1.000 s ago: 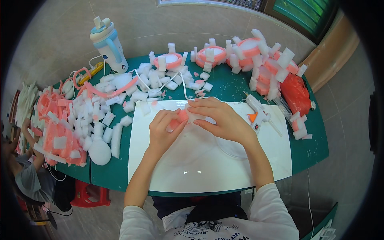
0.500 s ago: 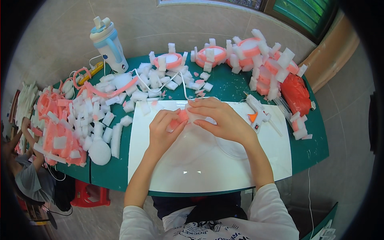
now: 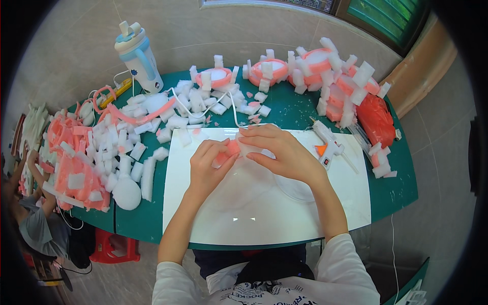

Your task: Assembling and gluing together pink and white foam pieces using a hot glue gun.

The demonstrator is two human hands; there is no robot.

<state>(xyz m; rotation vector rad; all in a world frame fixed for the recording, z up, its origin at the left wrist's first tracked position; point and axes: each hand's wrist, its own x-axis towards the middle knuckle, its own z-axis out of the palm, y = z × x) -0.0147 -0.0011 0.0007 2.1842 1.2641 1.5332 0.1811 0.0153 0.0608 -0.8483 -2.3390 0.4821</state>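
Observation:
Above the middle of a white board (image 3: 223,218), my left hand (image 3: 206,165) is closed on a pink foam piece (image 3: 233,147), pinched between thumb and fingers. My right hand (image 3: 284,152) curls over a white foam piece (image 3: 245,149) that touches the pink one. The fingers hide much of both pieces, so their full shape does not show. Right of my right hand, a white glue gun (image 3: 328,147) with an orange trigger lies on the board.
Loose white foam blocks (image 3: 178,121) and pink foam strips (image 3: 76,168) heap up at the left and back. Several pink-and-white foam assemblies (image 3: 267,71) line the far edge. A bottle (image 3: 142,61) stands back left; a red plastic bag (image 3: 376,119) lies right. A co-worker's arm (image 3: 38,170) shows far left.
My hands and the foam between them have hardly moved. At the far left, the co-worker's arms have shifted slightly.

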